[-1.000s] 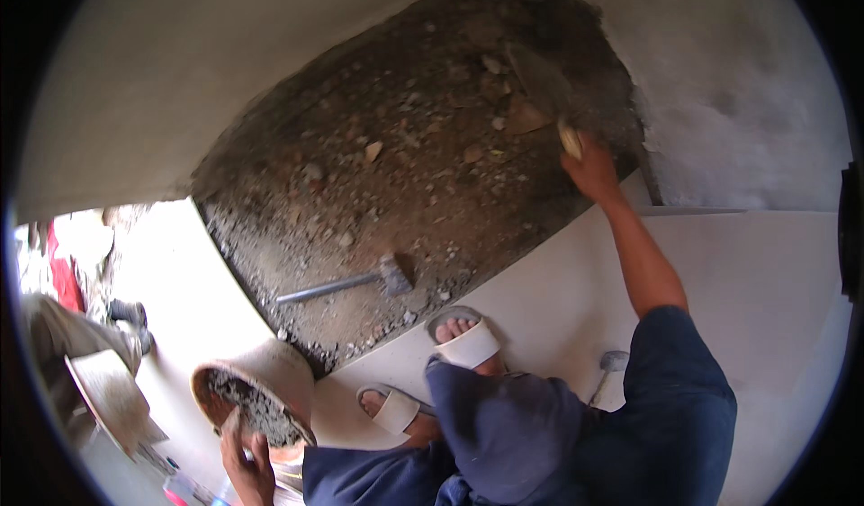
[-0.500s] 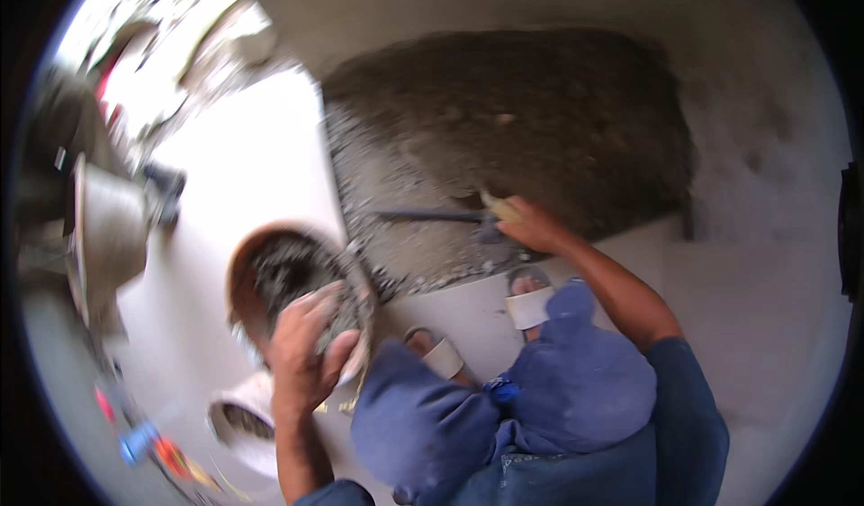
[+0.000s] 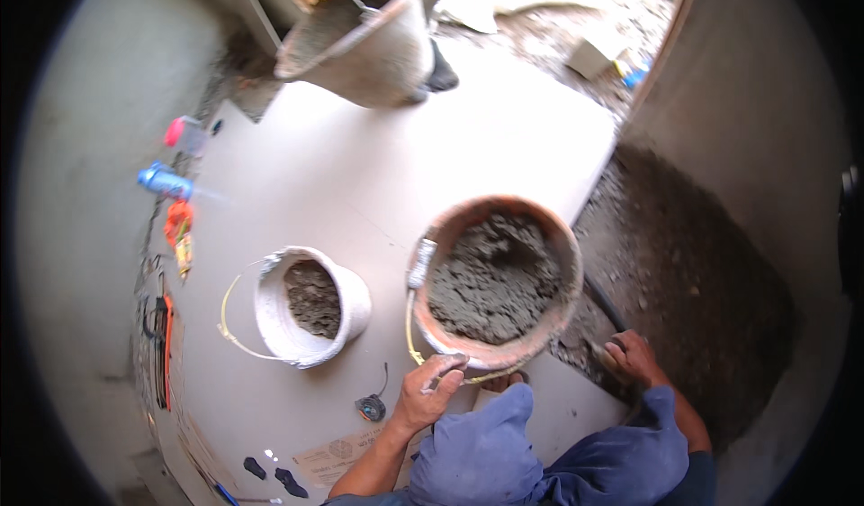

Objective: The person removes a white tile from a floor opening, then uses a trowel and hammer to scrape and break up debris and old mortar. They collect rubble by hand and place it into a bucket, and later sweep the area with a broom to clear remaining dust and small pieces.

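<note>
A round orange-brown bucket [image 3: 572, 236] of wet grey mortar [image 3: 481, 304] stands in front of me. At its near rim, my left hand [image 3: 430, 394] is closed with fingers and thumb against the edge, beside the yellowish wire handle [image 3: 410, 326]. My right hand [image 3: 637, 359] is low at the edge of the dark, rough patch of ground [image 3: 693, 299], its fingers wrapped round a trowel [image 3: 601, 355] with a tan handle. The trowel's blade is hard to make out. A dark bar or hose [image 3: 605, 303] lies just beyond that hand.
A white bucket [image 3: 355, 304], part filled with dark mix, stands to the left. Near it lies a tape measure [image 3: 370, 407]. Farther off is a large tilted bucket [image 3: 396, 61] beside someone's dark boot [image 3: 441, 70]. Along the left wall are a blue bottle [image 3: 165, 181] and an orange-edged tool [image 3: 168, 353].
My view has swung left, bringing the white bucket and left wall into sight. My left hand has come from over the mortar to the bucket's near rim. The right hand keeps the trowel.
</note>
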`<action>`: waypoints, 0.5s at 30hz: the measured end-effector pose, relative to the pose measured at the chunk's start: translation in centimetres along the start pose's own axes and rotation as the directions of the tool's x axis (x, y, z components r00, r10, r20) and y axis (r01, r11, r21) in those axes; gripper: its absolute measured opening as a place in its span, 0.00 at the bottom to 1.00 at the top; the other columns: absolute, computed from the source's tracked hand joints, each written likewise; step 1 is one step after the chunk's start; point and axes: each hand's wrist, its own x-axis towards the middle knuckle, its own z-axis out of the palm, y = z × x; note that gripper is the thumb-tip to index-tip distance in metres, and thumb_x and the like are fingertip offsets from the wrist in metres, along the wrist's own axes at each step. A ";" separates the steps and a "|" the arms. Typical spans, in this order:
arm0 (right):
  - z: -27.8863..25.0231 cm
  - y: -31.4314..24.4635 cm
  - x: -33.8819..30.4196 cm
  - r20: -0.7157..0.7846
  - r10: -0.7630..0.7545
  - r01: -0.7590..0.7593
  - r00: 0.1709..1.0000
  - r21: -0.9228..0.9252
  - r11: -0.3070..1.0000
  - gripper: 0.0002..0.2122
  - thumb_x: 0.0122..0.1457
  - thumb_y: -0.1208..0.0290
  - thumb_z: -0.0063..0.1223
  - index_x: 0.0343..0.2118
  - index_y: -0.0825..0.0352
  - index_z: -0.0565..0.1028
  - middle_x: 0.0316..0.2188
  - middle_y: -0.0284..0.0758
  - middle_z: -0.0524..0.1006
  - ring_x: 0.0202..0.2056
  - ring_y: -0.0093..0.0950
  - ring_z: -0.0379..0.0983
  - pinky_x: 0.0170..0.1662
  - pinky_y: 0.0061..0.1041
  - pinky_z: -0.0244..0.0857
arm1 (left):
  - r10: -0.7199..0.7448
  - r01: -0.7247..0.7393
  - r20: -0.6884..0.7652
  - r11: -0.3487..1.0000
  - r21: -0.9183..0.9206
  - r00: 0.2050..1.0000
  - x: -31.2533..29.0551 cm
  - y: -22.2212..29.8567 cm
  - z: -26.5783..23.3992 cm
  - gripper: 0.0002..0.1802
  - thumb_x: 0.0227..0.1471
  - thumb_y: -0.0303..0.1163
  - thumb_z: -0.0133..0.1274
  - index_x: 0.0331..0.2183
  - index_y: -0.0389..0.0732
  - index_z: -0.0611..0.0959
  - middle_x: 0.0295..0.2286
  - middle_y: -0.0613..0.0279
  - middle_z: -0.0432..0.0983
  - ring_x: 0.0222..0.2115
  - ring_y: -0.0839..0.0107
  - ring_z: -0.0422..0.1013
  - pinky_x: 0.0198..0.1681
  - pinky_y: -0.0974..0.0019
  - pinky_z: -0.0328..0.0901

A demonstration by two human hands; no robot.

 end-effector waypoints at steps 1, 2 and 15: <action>0.0 0.3 1.1 -0.094 0.057 -0.061 0.994 -0.043 0.997 0.19 0.54 0.58 0.58 0.43 0.66 0.72 0.40 0.45 0.75 0.43 0.47 0.71 0.44 0.41 0.65 | -0.048 0.048 -0.037 0.999 -0.002 0.998 -0.5 0.0 -0.3 0.14 0.55 0.32 0.54 0.40 0.33 0.81 0.35 0.51 0.79 0.37 0.65 0.75 0.42 0.67 0.68; -0.1 0.6 2.3 -0.167 -0.034 0.020 0.985 -0.085 0.996 0.19 0.54 0.60 0.58 0.44 0.66 0.71 0.40 0.46 0.74 0.43 0.47 0.71 0.44 0.41 0.65 | -0.092 0.093 -0.070 0.996 0.002 0.993 -0.9 0.0 -0.6 0.14 0.55 0.32 0.54 0.40 0.33 0.81 0.35 0.51 0.79 0.37 0.66 0.76 0.42 0.67 0.68; 0.0 5.7 5.6 -0.121 0.140 -0.153 0.983 -0.102 0.983 0.16 0.48 0.69 0.58 0.39 0.68 0.69 0.35 0.50 0.74 0.39 0.49 0.72 0.41 0.42 0.64 | -0.204 0.207 -0.400 0.978 -0.036 0.894 -6.4 -4.9 -0.1 0.14 0.58 0.34 0.52 0.39 0.32 0.80 0.35 0.54 0.79 0.36 0.68 0.76 0.42 0.68 0.68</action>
